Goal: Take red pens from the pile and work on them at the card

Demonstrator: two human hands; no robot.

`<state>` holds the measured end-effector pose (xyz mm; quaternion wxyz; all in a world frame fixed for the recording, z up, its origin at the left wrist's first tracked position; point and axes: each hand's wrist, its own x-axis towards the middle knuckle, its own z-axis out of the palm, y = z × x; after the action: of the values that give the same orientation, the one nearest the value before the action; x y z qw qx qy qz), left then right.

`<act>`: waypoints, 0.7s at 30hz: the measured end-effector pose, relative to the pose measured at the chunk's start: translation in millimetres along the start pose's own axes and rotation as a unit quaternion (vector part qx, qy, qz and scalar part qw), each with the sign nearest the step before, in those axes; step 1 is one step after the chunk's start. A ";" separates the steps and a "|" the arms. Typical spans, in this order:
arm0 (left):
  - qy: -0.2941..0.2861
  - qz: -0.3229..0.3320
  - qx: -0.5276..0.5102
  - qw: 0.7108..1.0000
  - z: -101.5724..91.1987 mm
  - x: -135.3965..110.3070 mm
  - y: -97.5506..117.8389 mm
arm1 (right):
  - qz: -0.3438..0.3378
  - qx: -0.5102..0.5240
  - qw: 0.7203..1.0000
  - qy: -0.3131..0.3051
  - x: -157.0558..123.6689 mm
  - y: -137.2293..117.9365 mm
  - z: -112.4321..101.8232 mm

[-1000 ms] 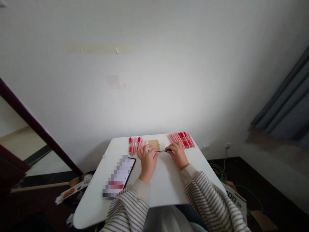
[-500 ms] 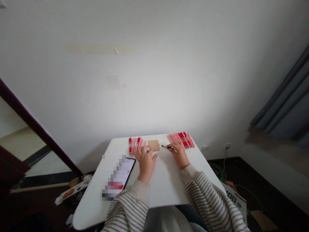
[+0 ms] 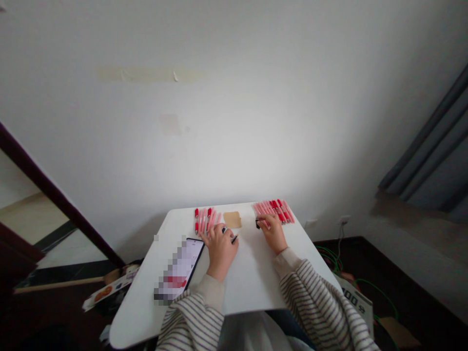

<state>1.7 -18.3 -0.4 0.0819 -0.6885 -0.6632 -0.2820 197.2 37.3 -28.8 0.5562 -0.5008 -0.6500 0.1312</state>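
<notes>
A slim dark-and-pale piece juts from beneath the curled left hand, its grip hidden from me; the right hand pinches a small black piece.

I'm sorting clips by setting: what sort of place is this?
Probably a room in a home: grey curtain, wall socket, and white table close to the wall.

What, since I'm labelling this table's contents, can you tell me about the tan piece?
The tan piece is roughly rectangular and plain, perhaps cardboard or wood; I cannot tell which. It lies flat on the white table near the far edge, between two groups of red and pink pens. The table alone seems to touch it; the left hand is nearby.
</notes>
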 end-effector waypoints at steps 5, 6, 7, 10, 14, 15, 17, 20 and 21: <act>-0.006 -0.010 0.014 1.000 -3.5 -3.8 -2.9 | -0.001 -0.006 1.000 -0.001 0.2 -0.4 -0.4; -0.008 -0.010 0.018 1.000 -3.7 -4.6 -3.6 | 0.000 -0.007 1.000 -0.002 0.3 -0.5 -0.5; -0.009 -0.011 0.020 1.000 -3.7 -5.1 -4.2 | 0.001 -0.008 1.000 -0.003 0.4 -0.6 -0.6; -0.010 -0.014 0.025 1.000 -3.5 -5.2 -4.5 | 0.004 -0.014 1.000 -0.002 0.7 -1.1 -0.9; -0.011 -0.029 0.033 0.999 -4.7 -3.0 -2.5 | 0.003 -0.020 1.000 -0.002 0.6 -2.4 -1.5; -0.011 -0.035 0.037 0.999 -5.2 -2.5 -2.1 | 0.003 -0.022 1.000 -0.002 0.5 -3.0 -1.6; -0.010 -0.045 0.044 0.998 -6.0 -1.7 -1.7 | 0.001 -0.025 1.000 -0.001 0.2 -4.4 -2.0; -0.008 -0.054 0.054 0.997 -5.7 -0.9 -2.0 | -0.001 -0.031 1.000 0.000 -0.4 -6.8 -2.3; -0.009 -0.056 0.056 0.997 -5.3 -0.7 -2.2 | -0.001 -0.033 0.999 0.000 -0.6 -7.4 -2.4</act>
<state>-1.9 -21.2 3.0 0.0988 -0.6467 -0.7164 -0.2425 195.5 32.4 -22.9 0.5396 -0.5183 -0.6544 0.1088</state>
